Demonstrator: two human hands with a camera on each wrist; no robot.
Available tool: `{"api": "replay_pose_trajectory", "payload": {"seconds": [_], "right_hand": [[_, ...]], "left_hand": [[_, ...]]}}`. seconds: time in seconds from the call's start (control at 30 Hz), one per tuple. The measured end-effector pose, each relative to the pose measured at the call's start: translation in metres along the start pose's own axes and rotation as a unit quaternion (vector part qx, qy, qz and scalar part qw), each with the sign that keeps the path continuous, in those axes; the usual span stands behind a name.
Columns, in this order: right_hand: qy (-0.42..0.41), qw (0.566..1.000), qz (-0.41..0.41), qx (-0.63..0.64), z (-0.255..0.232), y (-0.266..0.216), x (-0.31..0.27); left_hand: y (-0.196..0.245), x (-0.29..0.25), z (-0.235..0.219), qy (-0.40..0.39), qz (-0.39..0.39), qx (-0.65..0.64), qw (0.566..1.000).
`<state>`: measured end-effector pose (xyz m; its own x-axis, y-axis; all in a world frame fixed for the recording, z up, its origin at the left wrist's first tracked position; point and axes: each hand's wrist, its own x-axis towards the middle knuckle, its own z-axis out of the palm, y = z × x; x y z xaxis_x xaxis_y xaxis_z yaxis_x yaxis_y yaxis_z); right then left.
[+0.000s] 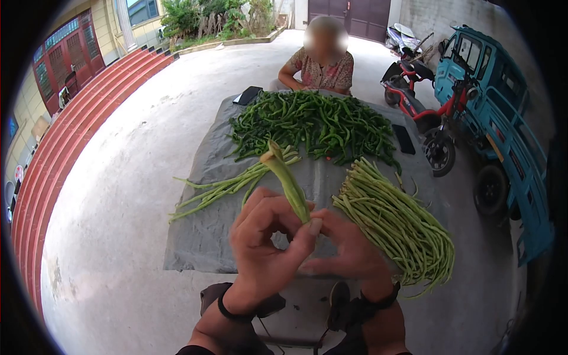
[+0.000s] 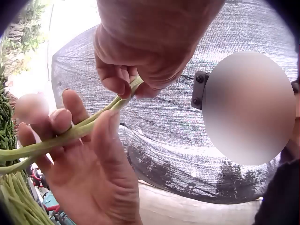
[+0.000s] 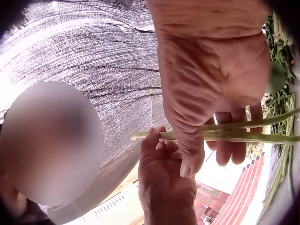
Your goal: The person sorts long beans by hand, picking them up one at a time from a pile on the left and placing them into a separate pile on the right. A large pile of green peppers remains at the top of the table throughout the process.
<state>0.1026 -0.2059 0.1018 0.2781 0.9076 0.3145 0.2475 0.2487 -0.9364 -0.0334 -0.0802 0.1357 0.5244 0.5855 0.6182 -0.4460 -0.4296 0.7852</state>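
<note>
A pale green long bean (image 1: 288, 184) stands up between the two hands in the head view, foreshortened toward the camera. My left hand (image 1: 263, 239) pinches its lower end between thumb and fingers. In the left wrist view, two bean strands (image 2: 70, 137) run across the fingers of my right hand (image 2: 86, 171), whose thumb lies over them. The right wrist view has that thumb crossing the strands (image 3: 248, 136), with the left hand (image 3: 167, 180) at their tip. Beneath the hands, grey cloth (image 1: 198, 248) covers a table.
A thick bundle of long beans (image 1: 396, 231) lies to the right, a smaller bunch (image 1: 228, 186) to the left. Behind spreads a heap of green peppers (image 1: 313, 124). Phones (image 1: 403, 139) flank it. Across the table a person (image 1: 322, 71) sits; a blue three-wheeler (image 1: 497, 112) stands right.
</note>
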Motion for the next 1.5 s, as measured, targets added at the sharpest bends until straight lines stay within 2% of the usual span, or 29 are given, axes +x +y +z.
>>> {"api": "replay_pose_trajectory", "payload": {"seconds": [0.07,0.17,0.27,0.43,0.57,0.67,0.77,0.97,1.1,1.27,1.5], "right_hand": [[-0.038,0.996,0.043,-0.061,0.004,0.001,0.002],[0.011,0.996,0.043,-0.08,0.013,0.005,0.005],[0.05,0.994,0.003,-0.093,0.012,0.001,0.003],[0.074,0.984,-0.035,-0.161,0.001,-0.03,-0.002],[0.093,0.969,-0.025,-0.226,-0.008,-0.054,-0.011],[0.148,0.962,-0.025,-0.23,-0.013,-0.06,-0.022],[0.128,0.96,-0.01,-0.25,-0.028,-0.065,-0.031],[0.129,0.972,0.089,-0.177,-0.047,-0.063,-0.042],[0.145,0.971,0.104,-0.159,-0.051,-0.062,-0.043],[0.15,0.969,0.089,-0.173,-0.056,-0.053,-0.041],[0.153,0.969,0.111,-0.161,-0.057,-0.052,-0.041]], "left_hand": [[0.013,0.005,-0.006,0.04,-0.025,-0.041,0.998],[0.014,0.009,-0.023,0.116,-0.021,-0.065,0.991],[0.006,0.018,-0.048,0.17,-0.01,-0.09,0.981],[0.002,0.034,-0.076,0.237,-0.061,-0.214,0.946],[-0.015,0.039,-0.086,0.235,-0.092,-0.256,0.933],[-0.035,0.039,-0.098,0.232,-0.114,-0.314,0.913],[-0.057,0.039,-0.108,0.233,-0.147,-0.354,0.894],[-0.087,0.037,-0.109,0.195,-0.209,-0.367,0.885],[-0.098,0.036,-0.106,0.193,-0.254,-0.357,0.878],[-0.112,0.036,-0.105,0.179,-0.268,-0.367,0.873],[-0.118,0.036,-0.107,0.167,-0.272,-0.403,0.858]]}}
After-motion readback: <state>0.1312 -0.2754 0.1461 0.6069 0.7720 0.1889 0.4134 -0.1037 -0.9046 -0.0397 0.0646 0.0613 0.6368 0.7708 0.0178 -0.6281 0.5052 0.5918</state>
